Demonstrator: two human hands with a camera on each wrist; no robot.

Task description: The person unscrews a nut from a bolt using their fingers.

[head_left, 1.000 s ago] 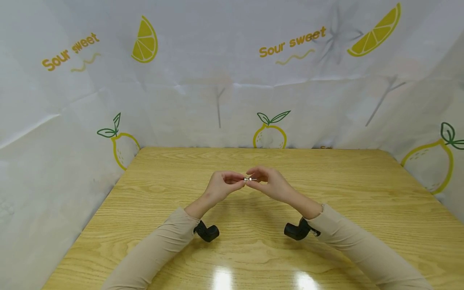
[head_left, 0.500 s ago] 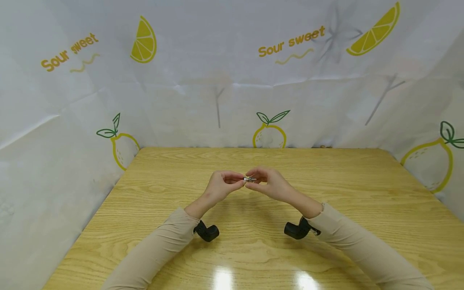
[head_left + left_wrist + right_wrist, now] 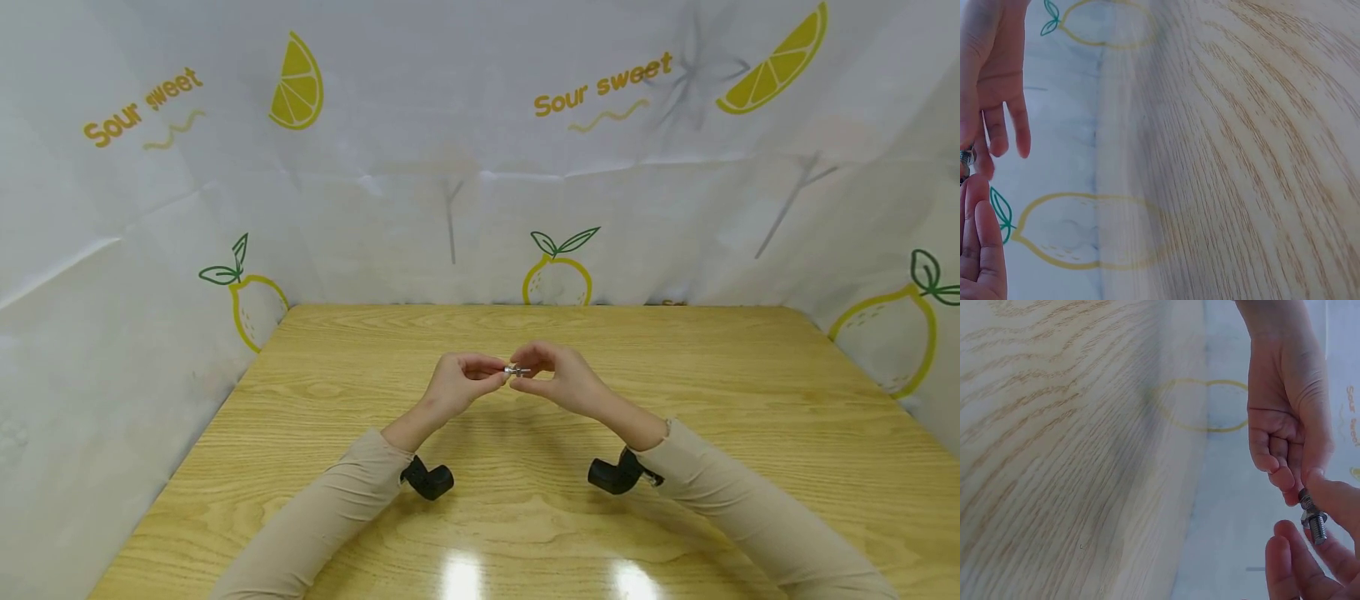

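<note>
A small metal bolt [image 3: 1317,530] with a nut [image 3: 1314,516] around its middle is held above the table, its threaded end pointing right in the head view. My left hand [image 3: 453,387] pinches the left end of the bolt between thumb and fingertips, which hide that end. Around the nut, my right hand [image 3: 558,379] has its thumb and forefinger spread, one on either side, with a gap showing in the head view. In the left wrist view the bolt is mostly cut off at the left edge, between my left hand [image 3: 982,244] and right hand [image 3: 997,69].
Below the hands lies a wood-grain table [image 3: 510,533]. A white cloth [image 3: 420,208] printed with lemons hangs behind it and along its sides. Black wrist mounts [image 3: 427,479] stick out from under both beige sleeves [image 3: 330,508].
The right thumb and fingers shift slightly about the nut and now stand a little farther apart, showing more of the bolt. The left hand stays in place with its grip.
</note>
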